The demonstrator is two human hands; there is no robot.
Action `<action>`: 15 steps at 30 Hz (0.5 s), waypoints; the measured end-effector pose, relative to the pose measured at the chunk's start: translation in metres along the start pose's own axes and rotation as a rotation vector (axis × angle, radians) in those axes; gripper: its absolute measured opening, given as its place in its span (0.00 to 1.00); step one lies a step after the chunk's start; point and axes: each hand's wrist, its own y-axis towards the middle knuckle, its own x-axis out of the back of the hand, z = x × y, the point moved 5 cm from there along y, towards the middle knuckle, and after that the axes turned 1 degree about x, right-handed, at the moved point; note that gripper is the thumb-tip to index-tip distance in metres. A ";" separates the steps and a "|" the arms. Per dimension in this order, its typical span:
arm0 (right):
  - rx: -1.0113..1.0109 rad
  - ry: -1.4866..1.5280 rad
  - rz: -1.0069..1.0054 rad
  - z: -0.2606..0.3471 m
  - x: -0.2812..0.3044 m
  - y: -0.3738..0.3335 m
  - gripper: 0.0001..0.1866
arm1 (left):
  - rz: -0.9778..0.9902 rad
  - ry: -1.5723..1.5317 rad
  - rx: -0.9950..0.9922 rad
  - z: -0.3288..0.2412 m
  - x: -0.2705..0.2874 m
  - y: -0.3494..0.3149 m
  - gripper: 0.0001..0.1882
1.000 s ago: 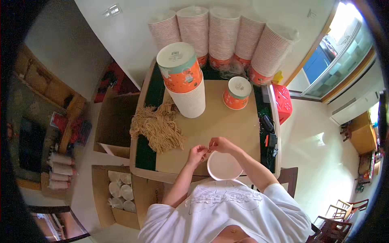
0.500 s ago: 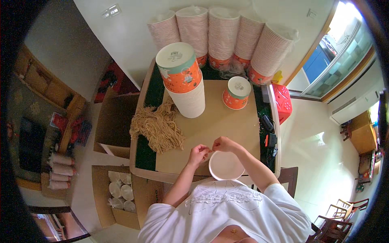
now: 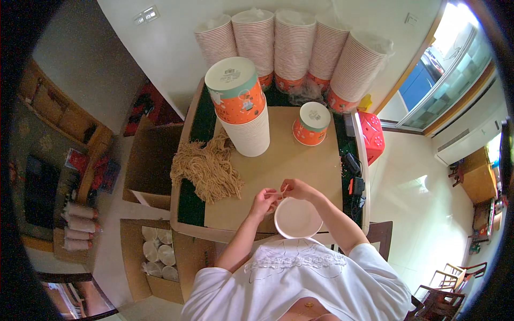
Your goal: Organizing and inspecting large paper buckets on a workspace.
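Two bare hands meet at the far-left rim of a white tub [image 3: 298, 220], which stands mouth toward the camera at the near edge of the counter [image 3: 201, 231], right beside the shirt [image 3: 300, 273]; what bears its base is hidden. Both the left hand [image 3: 262, 203] and the right hand [image 3: 296, 189] have bent fingers with tips drawn near each other, but the grip is too small to read: I cannot tell whether anything thin is held between them.

For fine fingertip work like this, light pinches, steady wrists and a tub kept from tipping seem best; pressing on the rim could dent it.

Leftward lies a loose heap of tan cord [image 3: 206, 171], its strands likely to snag. Beyond it, a tall stack of tubs [image 3: 247, 134] could topple if an elbow caught it. One upturned orange tub [image 3: 310, 128] stands farther right, and black devices [image 3: 355, 186] line the right edge. Plastic-wrapped stacks [image 3: 295, 45] crowd the back.
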 end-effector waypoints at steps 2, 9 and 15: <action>0.005 0.055 -0.008 -0.002 0.001 0.000 0.08 | 0.127 0.016 -0.099 0.000 -0.008 0.003 0.13; 0.019 0.086 -0.016 -0.009 -0.001 0.004 0.08 | 0.145 0.023 -0.104 0.004 -0.015 0.013 0.07; 0.034 0.076 -0.030 -0.015 0.000 0.007 0.07 | 0.098 0.018 -0.065 -0.001 -0.006 0.016 0.03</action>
